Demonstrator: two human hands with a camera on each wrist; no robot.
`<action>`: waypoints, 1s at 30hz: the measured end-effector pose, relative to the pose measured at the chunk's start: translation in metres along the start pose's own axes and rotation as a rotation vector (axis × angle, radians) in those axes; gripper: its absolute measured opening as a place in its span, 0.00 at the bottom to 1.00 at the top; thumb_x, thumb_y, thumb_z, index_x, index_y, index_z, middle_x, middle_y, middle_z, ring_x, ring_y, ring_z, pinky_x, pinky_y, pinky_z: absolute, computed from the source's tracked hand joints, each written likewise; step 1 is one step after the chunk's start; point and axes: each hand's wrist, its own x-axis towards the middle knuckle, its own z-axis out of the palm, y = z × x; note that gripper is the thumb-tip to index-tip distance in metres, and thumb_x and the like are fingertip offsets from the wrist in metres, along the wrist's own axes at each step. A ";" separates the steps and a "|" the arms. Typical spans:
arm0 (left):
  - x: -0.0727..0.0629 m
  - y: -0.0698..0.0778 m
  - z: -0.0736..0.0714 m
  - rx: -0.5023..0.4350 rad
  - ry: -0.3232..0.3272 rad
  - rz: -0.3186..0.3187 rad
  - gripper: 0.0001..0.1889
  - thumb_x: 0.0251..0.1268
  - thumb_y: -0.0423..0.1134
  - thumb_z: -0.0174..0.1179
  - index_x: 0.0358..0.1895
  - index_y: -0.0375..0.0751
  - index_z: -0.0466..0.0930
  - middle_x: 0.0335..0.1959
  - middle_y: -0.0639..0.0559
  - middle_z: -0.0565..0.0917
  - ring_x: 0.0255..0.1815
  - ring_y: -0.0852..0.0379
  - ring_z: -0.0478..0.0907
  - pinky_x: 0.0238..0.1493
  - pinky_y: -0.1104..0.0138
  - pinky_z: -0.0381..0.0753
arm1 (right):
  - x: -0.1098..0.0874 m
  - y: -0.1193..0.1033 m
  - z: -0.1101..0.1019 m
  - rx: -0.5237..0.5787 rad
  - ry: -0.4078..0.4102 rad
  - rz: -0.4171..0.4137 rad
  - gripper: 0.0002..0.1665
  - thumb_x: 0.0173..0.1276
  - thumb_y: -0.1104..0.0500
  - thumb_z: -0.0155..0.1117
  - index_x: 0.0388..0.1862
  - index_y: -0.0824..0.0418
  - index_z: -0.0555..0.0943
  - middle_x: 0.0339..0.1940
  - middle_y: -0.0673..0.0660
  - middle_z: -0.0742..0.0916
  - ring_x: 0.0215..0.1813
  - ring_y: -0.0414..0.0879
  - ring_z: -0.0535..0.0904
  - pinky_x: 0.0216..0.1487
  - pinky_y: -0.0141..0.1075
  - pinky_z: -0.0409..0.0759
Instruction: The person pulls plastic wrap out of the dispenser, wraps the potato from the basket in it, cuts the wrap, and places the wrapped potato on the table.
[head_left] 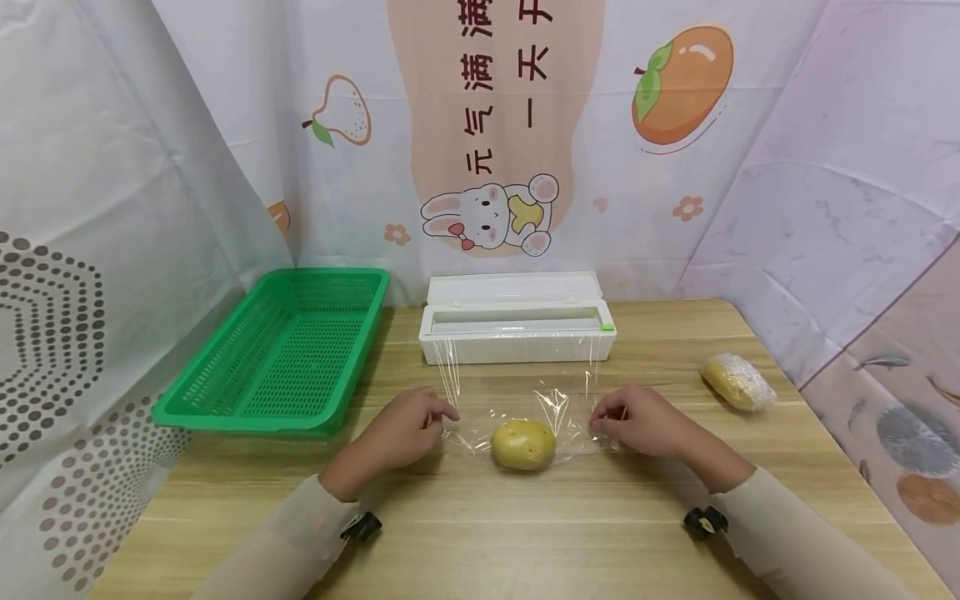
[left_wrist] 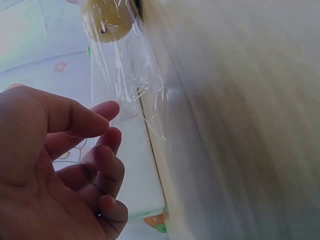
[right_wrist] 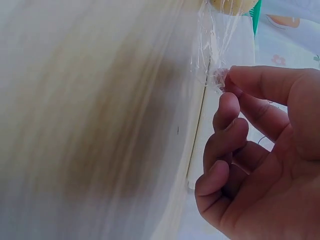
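A sheet of clear plastic wrap (head_left: 517,383) stretches from a white wrap dispenser box (head_left: 517,348) toward the person. At its near edge sits a yellow potato (head_left: 523,444); I cannot tell how much film lies over or under it. My left hand (head_left: 408,429) pinches the film's left corner between thumb and index finger, the other fingers loosely curled. On the opposite side, my right hand (head_left: 637,421) pinches the right corner, where the film bunches at the fingertips (right_wrist: 235,75). The dispenser's lid (head_left: 513,287) stands raised, showing the roll inside.
A green perforated basket (head_left: 300,358) stands at the left of the wooden table (head_left: 510,542). Another potato (head_left: 738,382), covered in plastic wrap, lies near the right edge. A printed cloth (head_left: 615,225) hangs behind the table.
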 end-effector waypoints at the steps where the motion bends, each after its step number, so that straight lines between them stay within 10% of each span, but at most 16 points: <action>1: -0.001 0.000 0.000 0.002 0.006 0.002 0.18 0.60 0.26 0.55 0.44 0.47 0.91 0.29 0.63 0.77 0.31 0.63 0.72 0.35 0.69 0.76 | -0.001 0.000 0.000 -0.006 0.005 0.004 0.05 0.70 0.58 0.70 0.34 0.50 0.90 0.25 0.44 0.84 0.27 0.38 0.75 0.28 0.32 0.75; 9: -0.011 0.010 -0.003 0.066 0.110 0.066 0.10 0.57 0.29 0.61 0.37 0.47 0.86 0.33 0.62 0.82 0.33 0.64 0.75 0.38 0.68 0.78 | -0.011 -0.007 -0.003 -0.009 0.094 -0.021 0.06 0.68 0.61 0.70 0.37 0.49 0.90 0.26 0.42 0.83 0.27 0.37 0.74 0.29 0.31 0.75; 19: -0.027 0.057 0.024 0.407 0.165 0.422 0.06 0.57 0.39 0.70 0.38 0.55 0.87 0.36 0.63 0.84 0.37 0.62 0.81 0.36 0.67 0.76 | -0.030 -0.057 0.022 -0.180 0.171 -0.321 0.13 0.58 0.63 0.77 0.35 0.47 0.83 0.28 0.37 0.80 0.30 0.32 0.75 0.32 0.29 0.80; 30: -0.018 0.071 0.043 0.406 0.239 0.391 0.13 0.52 0.50 0.78 0.32 0.54 0.83 0.51 0.55 0.84 0.54 0.53 0.80 0.59 0.58 0.78 | -0.022 -0.081 0.062 -0.366 0.272 -0.425 0.15 0.49 0.58 0.84 0.30 0.48 0.84 0.53 0.52 0.82 0.53 0.47 0.78 0.52 0.43 0.83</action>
